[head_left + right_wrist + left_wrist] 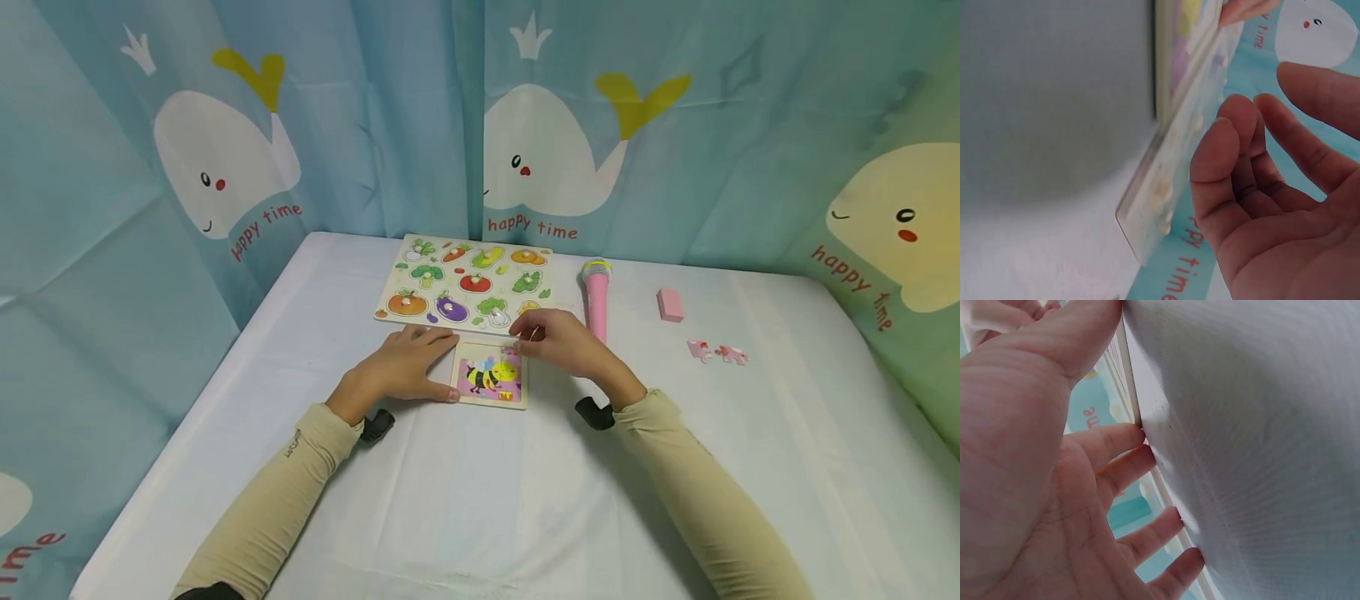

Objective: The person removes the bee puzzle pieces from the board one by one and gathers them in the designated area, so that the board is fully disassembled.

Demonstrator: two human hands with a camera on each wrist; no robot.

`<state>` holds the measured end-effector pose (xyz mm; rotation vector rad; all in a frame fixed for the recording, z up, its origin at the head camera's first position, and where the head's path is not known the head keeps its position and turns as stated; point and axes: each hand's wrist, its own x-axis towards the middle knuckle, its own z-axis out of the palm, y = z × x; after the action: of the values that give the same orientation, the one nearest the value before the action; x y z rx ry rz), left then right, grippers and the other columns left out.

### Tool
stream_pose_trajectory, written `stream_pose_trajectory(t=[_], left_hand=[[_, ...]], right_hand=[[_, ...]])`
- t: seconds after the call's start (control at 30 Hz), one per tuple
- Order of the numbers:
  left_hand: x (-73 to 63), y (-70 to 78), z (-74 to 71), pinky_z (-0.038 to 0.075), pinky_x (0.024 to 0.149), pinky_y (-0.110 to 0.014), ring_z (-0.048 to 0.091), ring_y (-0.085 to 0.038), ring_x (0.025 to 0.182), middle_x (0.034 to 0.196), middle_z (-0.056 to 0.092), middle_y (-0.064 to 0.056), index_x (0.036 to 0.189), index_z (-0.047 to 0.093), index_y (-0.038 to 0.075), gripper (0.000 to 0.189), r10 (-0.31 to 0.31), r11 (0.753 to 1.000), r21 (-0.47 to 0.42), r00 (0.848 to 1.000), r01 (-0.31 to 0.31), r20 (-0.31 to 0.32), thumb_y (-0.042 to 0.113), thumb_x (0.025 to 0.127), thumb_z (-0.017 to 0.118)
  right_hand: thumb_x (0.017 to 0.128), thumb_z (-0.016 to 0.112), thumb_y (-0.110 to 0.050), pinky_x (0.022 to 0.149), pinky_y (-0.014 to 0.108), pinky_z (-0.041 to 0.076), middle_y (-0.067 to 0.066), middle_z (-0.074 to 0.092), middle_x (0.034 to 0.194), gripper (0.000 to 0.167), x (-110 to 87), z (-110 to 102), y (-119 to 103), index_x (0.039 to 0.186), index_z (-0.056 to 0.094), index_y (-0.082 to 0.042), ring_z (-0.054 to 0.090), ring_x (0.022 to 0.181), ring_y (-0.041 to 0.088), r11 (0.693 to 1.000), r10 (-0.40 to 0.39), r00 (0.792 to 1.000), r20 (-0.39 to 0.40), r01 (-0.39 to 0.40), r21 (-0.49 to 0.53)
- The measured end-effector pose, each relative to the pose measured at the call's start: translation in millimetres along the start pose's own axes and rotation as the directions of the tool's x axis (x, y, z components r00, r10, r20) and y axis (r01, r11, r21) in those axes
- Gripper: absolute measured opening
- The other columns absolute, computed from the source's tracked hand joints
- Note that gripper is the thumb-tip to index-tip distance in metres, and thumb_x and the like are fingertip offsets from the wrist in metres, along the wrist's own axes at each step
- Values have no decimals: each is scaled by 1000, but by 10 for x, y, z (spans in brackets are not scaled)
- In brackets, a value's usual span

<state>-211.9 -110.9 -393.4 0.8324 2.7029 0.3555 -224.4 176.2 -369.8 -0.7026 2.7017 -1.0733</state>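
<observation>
- Blue curtain (420,125) wraps round the back and sides: three big white whales (551,150) on it, plus a cut-off white shape far left. Whole "happy time" prints: three, by my count.
- One white tablecloth (480,517) under everything.
- Two beige sleeves (277,492), one per arm, two black wrist straps (377,426).
- Left hand (397,365): fingers pretty straight and spread, thumb and index tip touching the tray's left edge, not wrapped round anything.
- One vegetable knob puzzle board (502,287) just behind that; I make it eleven main veg, the last half hidden by the other hand.
- One bee jigsaw tray (480,403), flat on the cloth between the hands, one bee (487,377) on it.
- Right hand (566,342): loosely curled near the tray's upper right corner, fingertips a bit apart, nothing seen in them. Can't tell if it's touching.
- One pink toy microphone (596,304).
- One pink block (671,306).
- Two loose jigsaw pieces (700,351), side by side.
</observation>
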Motion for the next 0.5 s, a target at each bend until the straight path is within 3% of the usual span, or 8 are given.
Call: stream_pose_trajectory(t=[0.2, 0.5], left_hand=[[-5, 4, -4, 21, 124, -63, 25, -39, 156, 172, 32, -8, 169, 36, 12, 96, -1, 1000, 1, 1000, 1, -4, 59, 95, 77], [-6, -8, -8, 21, 124, -62, 25, -40, 156, 171, 33, -8, 168, 36, 11, 97, 5, 1000, 0, 1000, -5, -6, 59, 95, 77]], right_hand=[[97, 75, -3, 82, 39, 48, 7, 64, 94, 18, 61, 120, -28, 114, 74, 2, 57, 90, 26, 999, -12, 997, 73, 14, -29], [93, 79, -2, 85, 40, 47, 8, 62, 98, 20, 78, 213, -31, 112, 74, 0, 56, 95, 26, 994, -10, 993, 115, 22, -106]])
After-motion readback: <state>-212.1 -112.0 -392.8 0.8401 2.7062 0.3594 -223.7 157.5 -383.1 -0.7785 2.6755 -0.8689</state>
